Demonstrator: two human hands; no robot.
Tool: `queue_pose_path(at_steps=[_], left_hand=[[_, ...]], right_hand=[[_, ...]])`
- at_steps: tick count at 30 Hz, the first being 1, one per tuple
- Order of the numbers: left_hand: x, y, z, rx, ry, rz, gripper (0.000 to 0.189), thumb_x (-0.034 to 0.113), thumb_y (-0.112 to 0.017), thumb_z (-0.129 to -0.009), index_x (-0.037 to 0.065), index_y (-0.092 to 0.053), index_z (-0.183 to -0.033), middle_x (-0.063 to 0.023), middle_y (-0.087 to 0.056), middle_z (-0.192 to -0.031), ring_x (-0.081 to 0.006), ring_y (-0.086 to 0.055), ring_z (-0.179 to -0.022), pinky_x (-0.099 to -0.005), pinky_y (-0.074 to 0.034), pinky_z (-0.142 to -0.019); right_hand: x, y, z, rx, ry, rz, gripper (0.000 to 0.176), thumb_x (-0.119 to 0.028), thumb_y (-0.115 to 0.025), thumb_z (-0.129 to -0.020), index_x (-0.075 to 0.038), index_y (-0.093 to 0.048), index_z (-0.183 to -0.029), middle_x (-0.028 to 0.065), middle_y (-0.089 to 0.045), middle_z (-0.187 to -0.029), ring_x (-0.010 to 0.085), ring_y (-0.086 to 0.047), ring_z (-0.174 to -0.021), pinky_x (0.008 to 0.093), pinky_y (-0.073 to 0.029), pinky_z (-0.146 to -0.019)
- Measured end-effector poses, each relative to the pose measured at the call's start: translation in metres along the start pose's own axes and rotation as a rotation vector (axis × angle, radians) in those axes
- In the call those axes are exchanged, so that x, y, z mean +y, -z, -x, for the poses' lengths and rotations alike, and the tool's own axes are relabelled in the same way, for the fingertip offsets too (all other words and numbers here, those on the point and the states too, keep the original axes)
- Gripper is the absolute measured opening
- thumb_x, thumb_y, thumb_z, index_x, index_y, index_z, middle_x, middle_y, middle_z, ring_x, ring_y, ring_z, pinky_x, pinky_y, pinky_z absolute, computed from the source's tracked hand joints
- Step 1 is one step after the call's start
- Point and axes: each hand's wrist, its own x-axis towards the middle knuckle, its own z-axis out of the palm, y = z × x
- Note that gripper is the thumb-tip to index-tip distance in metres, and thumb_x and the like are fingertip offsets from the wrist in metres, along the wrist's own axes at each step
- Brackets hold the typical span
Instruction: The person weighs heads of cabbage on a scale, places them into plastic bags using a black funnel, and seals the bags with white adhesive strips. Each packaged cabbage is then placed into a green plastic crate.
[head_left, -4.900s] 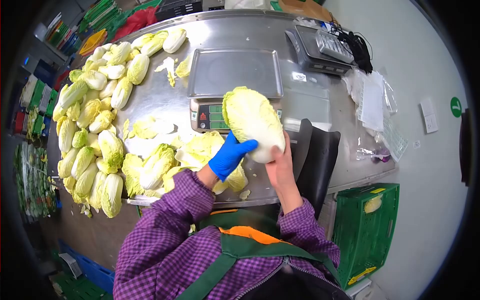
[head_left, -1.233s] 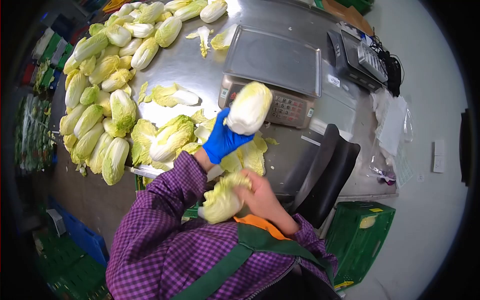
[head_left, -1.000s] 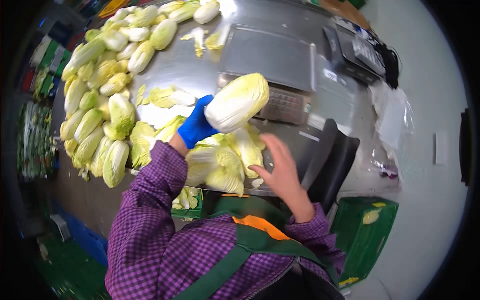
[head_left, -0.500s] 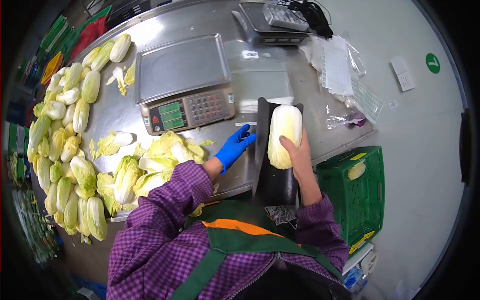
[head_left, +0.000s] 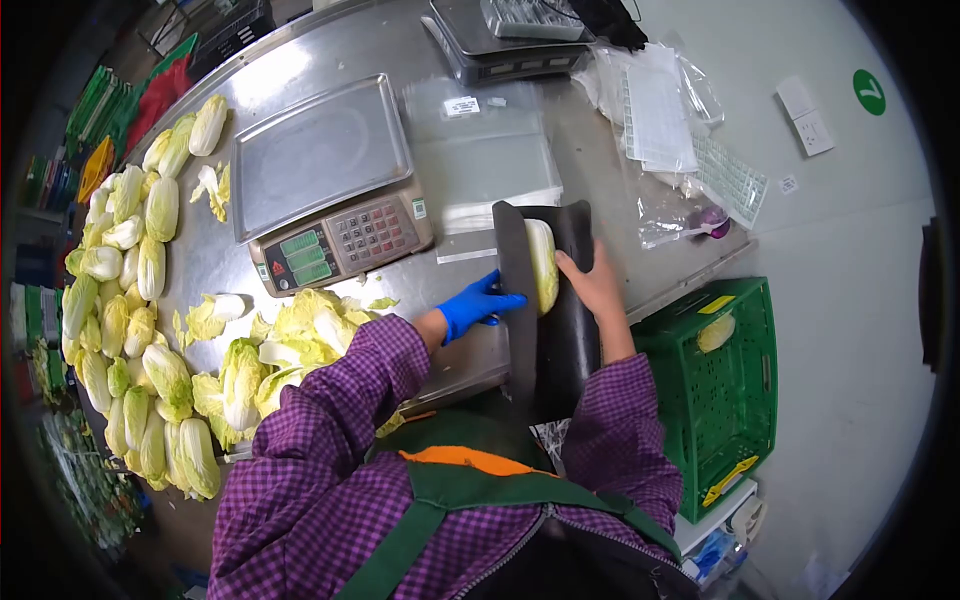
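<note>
Stainless steel table (head_left: 320, 50) seen from above, with a person in a purple checked shirt and green apron standing at its near edge. Both hands are on a black sheet (head_left: 550, 340) that is bent up into a trough and hangs over the table's edge. The left hand (head_left: 480, 303) (in a blue glove) has its fingers curled round the sheet's left wall. The bare right hand (head_left: 597, 287) has its fingers hooked over the right wall; whether they also touch what lies inside is hard to tell. Inside the trough, between the two hands, lies one pale napa cabbage (head_left: 542, 262), lengthwise. Just left of the sheet sits a weighing scale (head_left: 325, 185) with a bare metal tray and a keypad. Loose cabbage leaves (head_left: 300, 330) are heaped near the person's left elbow. Whole cabbages (head_left: 130, 290) are piled along the far left of the table. A stack of clear plastic bags (head_left: 485, 165) lies beyond the sheet. To the right, below the table, stands a green crate (head_left: 740, 420).
</note>
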Motion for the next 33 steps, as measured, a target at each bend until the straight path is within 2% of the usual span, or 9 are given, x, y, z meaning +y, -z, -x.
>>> queue_pose_path(at_steps=[1, 4, 9, 12, 15, 18, 22, 26, 33], left_hand=[[0.003, -0.009, -0.002, -0.050, -0.029, -0.020, 0.088, 0.039, -0.072, -0.077, 0.009, -0.022, -0.144, -0.0065, -0.053, -0.120, -0.0131, -0.050, -0.098, -0.0250, -0.044, -0.074], [-0.019, -0.038, -0.011, -0.068, -0.365, -0.223, 0.080, 0.038, -0.071, -0.079, 0.006, -0.031, -0.140, -0.0116, -0.052, -0.126, -0.0223, -0.051, -0.111, -0.0326, -0.045, -0.089], [0.007, 0.007, -0.046, -0.269, -0.337, -0.822, 0.041, 0.024, -0.073, -0.076, 0.004, -0.063, -0.111, -0.0171, -0.063, -0.109, -0.0231, -0.060, -0.100, -0.0348, -0.046, -0.090], [0.079, 0.055, -0.075, 0.520, -0.496, -0.878, 0.043, 0.024, -0.075, -0.071, 0.008, -0.063, -0.109, -0.0131, -0.064, -0.100, -0.0261, -0.062, -0.090, -0.0354, -0.050, -0.080], [0.095, 0.114, -0.115, 0.674, -0.529, -1.238, 0.039, 0.029, -0.076, -0.068, 0.010, -0.066, -0.102, -0.0136, -0.063, -0.095, -0.0305, -0.061, -0.087, -0.0368, -0.049, -0.079], [0.108, 0.118, -0.121, 0.490, -0.271, -1.171, 0.026, 0.029, -0.067, -0.075, 0.012, -0.068, -0.094, -0.0135, -0.064, -0.093, -0.0326, -0.060, -0.089, -0.0401, -0.047, -0.080], [0.074, 0.087, -0.108, 0.505, -0.640, -1.097, 0.022, 0.026, -0.061, -0.081, 0.010, -0.070, -0.091, -0.0154, -0.065, -0.092, -0.0349, -0.061, -0.083, -0.0408, -0.048, -0.076], [0.027, 0.034, -0.067, 0.402, -0.515, -1.004, 0.019, 0.022, -0.065, -0.081, 0.010, -0.070, -0.095, -0.0139, -0.065, -0.089, -0.0300, -0.063, -0.081, -0.0369, -0.049, -0.074], [0.026, 0.008, -0.007, 0.610, -0.994, -0.793, 0.020, 0.008, -0.061, -0.083, 0.011, -0.068, -0.102, -0.0106, -0.063, -0.088, -0.0267, -0.061, -0.078, -0.0325, -0.049, -0.069]], right_hand=[[0.004, 0.000, 0.002, -0.189, -0.098, -0.207, 0.104, -0.055, -0.069, -0.072, 0.007, -0.021, -0.140, 0.0301, -0.034, -0.138, 0.0397, -0.032, -0.131, 0.0415, -0.029, -0.106], [-0.004, 0.008, 0.043, -0.253, 0.161, 0.160, 0.111, -0.046, -0.077, -0.063, -0.003, -0.015, -0.144, 0.0303, -0.035, -0.135, 0.0411, -0.036, -0.127, 0.0437, -0.035, -0.102], [0.025, 0.043, 0.103, -0.179, 0.148, 0.147, 0.104, -0.027, -0.080, -0.059, -0.007, -0.022, -0.142, 0.0252, -0.039, -0.132, 0.0411, -0.040, -0.122, 0.0449, -0.036, -0.100], [0.041, 0.045, 0.136, -0.101, 0.193, 0.103, 0.100, -0.024, -0.080, -0.060, -0.006, -0.024, -0.141, 0.0235, -0.039, -0.132, 0.0398, -0.039, -0.123, 0.0443, -0.035, -0.101], [0.051, 0.036, 0.147, -0.032, 0.192, 0.056, 0.101, -0.021, -0.080, -0.059, -0.005, -0.024, -0.141, 0.0230, -0.038, -0.133, 0.0379, -0.039, -0.124, 0.0433, -0.034, -0.102], [0.062, 0.030, 0.150, 0.009, 0.140, -0.051, 0.104, -0.020, -0.081, -0.058, -0.004, -0.021, -0.142, 0.0232, -0.036, -0.135, 0.0366, -0.039, -0.124, 0.0423, -0.034, -0.102], [0.065, 0.029, 0.152, 0.017, 0.149, -0.137, 0.104, -0.022, -0.080, -0.059, -0.004, -0.021, -0.142, 0.0234, -0.041, -0.130, 0.0385, -0.044, -0.120, 0.0422, -0.039, -0.097], [0.052, 0.033, 0.143, -0.023, 0.306, 0.050, 0.105, -0.023, -0.081, -0.058, -0.005, -0.021, -0.142, 0.0229, -0.043, -0.128, 0.0395, -0.045, -0.117, 0.0429, -0.041, -0.094], [0.012, 0.030, 0.097, -0.340, 0.165, 0.248, 0.106, -0.036, -0.079, -0.060, -0.013, -0.019, -0.145, 0.0241, -0.049, -0.121, 0.0408, -0.050, -0.112, 0.0454, -0.042, -0.092]])
